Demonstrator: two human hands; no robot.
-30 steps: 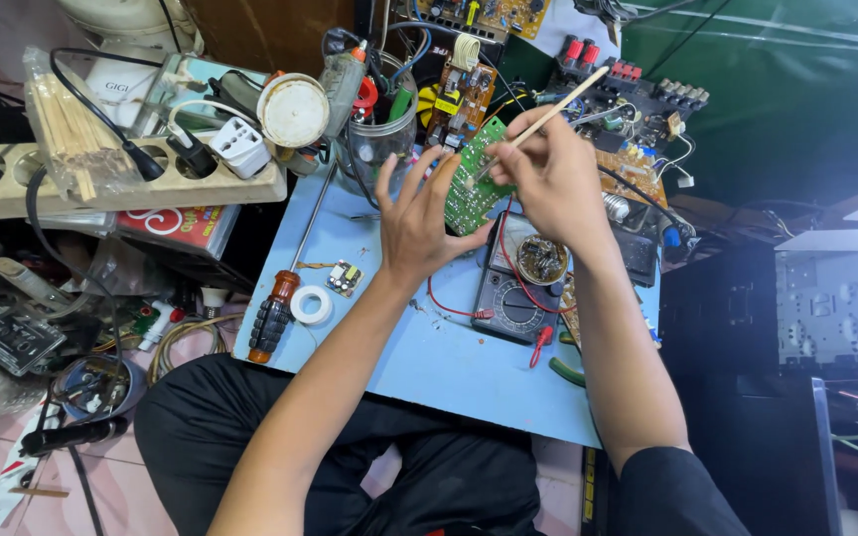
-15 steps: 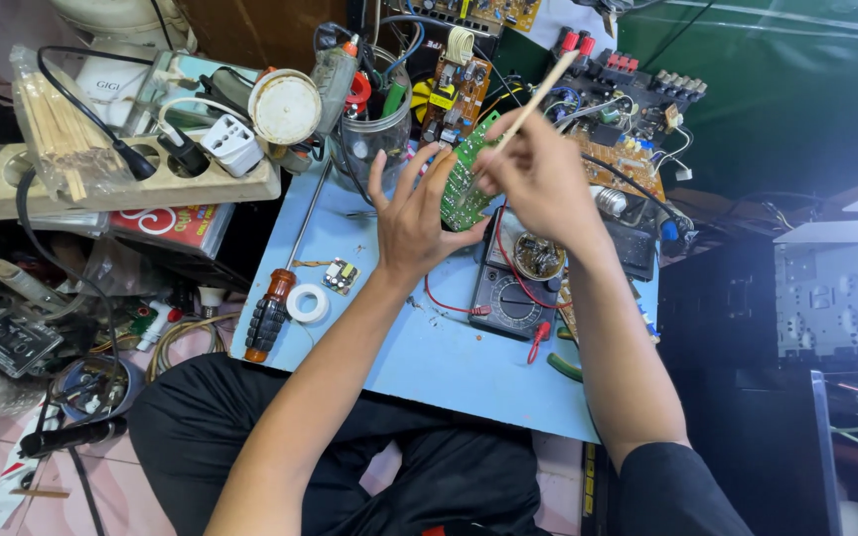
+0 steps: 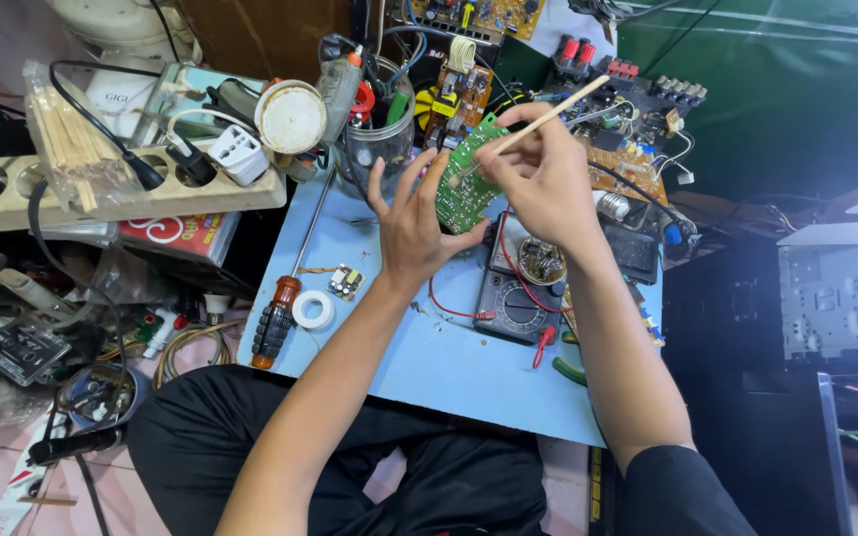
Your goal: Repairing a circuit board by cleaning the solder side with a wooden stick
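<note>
A: What has moved since half a second ago?

B: Very little: the small green printed circuit board [image 3: 464, 184] sits a touch lower in view, and the thin pale wooden stick [image 3: 533, 127] now lies flatter across it.

A: And the hands?

B: The left hand [image 3: 414, 223] props the board up above the tabletop, thumb pressed to its near edge while the other fingers fan out loose behind it. The right hand [image 3: 543, 174] is pinched closed on the stick, whose lower tip touches the board's face.

A: What is under them?

B: A light blue rectangular work board [image 3: 419, 347] resting over the person's lap (black trousers show below it). On it lie a black analogue multimeter with red leads [image 3: 518, 298], a long screwdriver with a brown and black handle [image 3: 285, 298] and, just beside that handle, a small white roll of tape [image 3: 313, 310].

A: The surroundings?

B: Crowded. A beige multi-socket power strip [image 3: 111, 194] lies to the left with plugs in it, brown circuit boards [image 3: 638, 149] are heaped at the far edge, a clear jar of tools [image 3: 379, 139] stands behind the left hand, and a dark green wall [image 3: 796, 89] fills the upper right
</note>
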